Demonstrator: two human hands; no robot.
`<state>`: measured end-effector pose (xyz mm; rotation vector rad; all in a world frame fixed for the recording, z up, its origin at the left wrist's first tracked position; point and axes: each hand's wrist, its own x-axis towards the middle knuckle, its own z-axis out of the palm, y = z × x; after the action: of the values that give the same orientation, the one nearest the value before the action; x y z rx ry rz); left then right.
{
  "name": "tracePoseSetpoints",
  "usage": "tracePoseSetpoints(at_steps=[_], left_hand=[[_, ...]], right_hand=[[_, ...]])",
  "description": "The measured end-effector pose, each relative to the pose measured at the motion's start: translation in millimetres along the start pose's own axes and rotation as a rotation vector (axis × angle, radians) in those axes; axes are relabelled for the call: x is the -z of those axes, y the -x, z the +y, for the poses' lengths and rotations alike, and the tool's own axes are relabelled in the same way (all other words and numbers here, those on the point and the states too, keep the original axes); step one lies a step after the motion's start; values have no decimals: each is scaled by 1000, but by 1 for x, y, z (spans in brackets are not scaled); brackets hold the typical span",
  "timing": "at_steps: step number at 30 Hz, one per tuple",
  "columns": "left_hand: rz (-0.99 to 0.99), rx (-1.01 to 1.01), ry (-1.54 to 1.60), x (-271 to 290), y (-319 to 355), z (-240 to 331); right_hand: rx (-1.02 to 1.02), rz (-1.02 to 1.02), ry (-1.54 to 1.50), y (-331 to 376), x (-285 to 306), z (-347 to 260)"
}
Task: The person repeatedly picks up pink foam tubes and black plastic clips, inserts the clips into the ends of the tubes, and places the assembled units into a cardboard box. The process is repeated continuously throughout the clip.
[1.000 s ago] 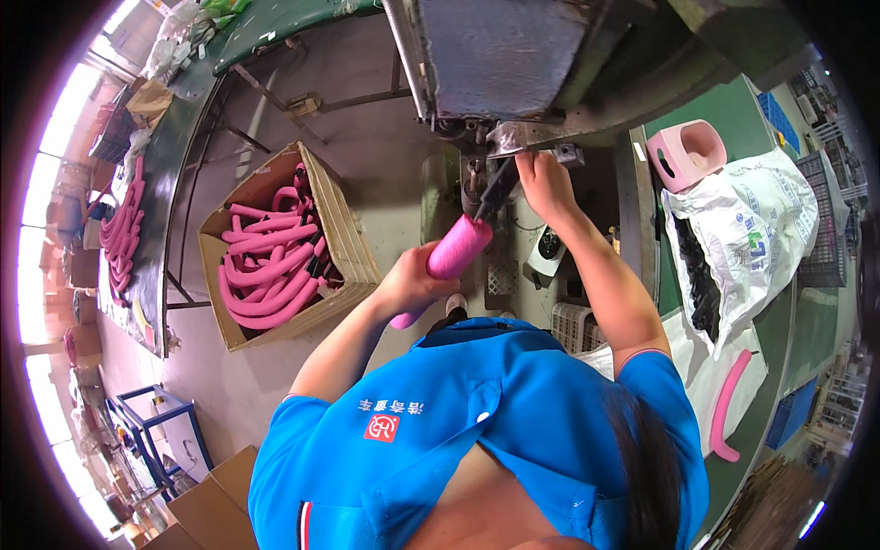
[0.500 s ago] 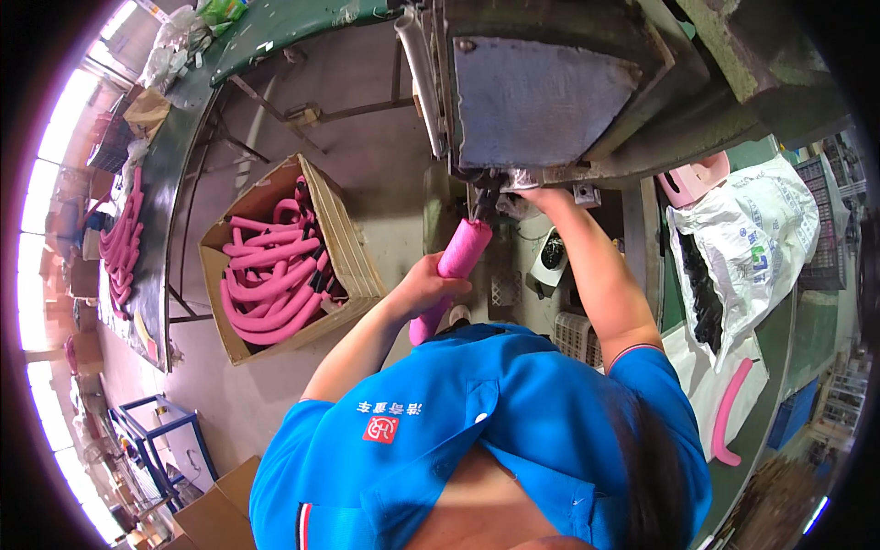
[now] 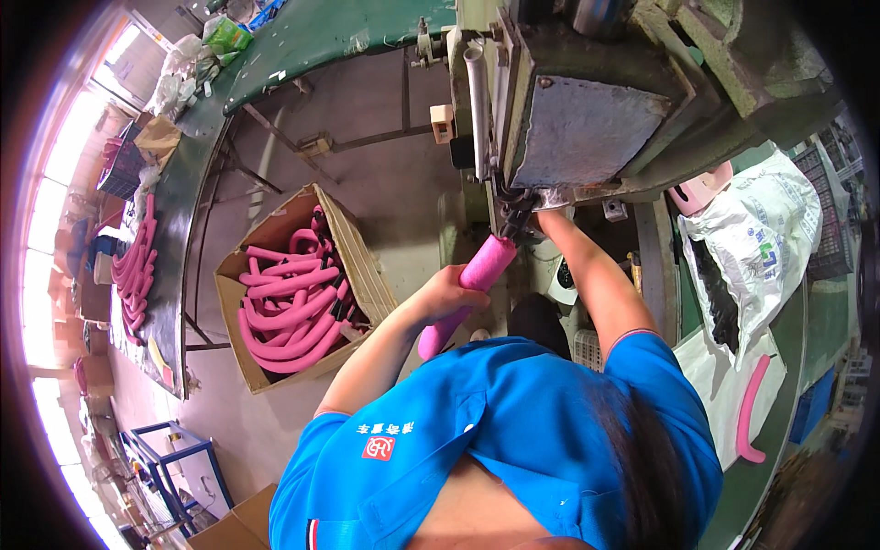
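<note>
On a workshop floor, beneath the head of a heavy metal machine (image 3: pixel 591 128), a person in a blue polo shirt (image 3: pixel 412 449) works on a pink tube (image 3: pixel 490 261). The left hand (image 3: pixel 446 293) has its grip wrapped around the tube's middle. The tube slants upward, away from the torso, its upper end meeting a black end piece (image 3: pixel 521 222) just below the machine. The right hand (image 3: pixel 553 219) reaches up beside that piece, its fingers hidden; whether its grip is spread or pinching something, one cannot tell. To the left, an open cardboard box (image 3: pixel 365 266) holds a heap of curved pink tubes (image 3: pixel 291 298). At right, a single bent tube (image 3: pixel 753 408) lies near a white sack (image 3: pixel 770 240) on a green worktop (image 3: pixel 791 380).
</note>
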<state>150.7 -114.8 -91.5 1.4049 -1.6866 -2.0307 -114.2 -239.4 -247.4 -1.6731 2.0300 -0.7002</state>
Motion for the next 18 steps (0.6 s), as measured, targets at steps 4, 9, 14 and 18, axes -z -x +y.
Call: tracePoseSetpoints(at_steps=[4, 9, 14, 18], left_hand=[[-5, -13, -36, 3, 3, 1], [-1, -76, -40, 4, 3, 2], [-32, -36, -37, 4, 1, 3], [-28, -83, -32, 6, 7, 4]], right_hand=[[-12, 21, -64, -1, 4, 14], [-22, 26, -85, -8, 2, 26], [-20, 75, -109, -18, -10, 47], [-98, 33, -115, -15, -7, 34]])
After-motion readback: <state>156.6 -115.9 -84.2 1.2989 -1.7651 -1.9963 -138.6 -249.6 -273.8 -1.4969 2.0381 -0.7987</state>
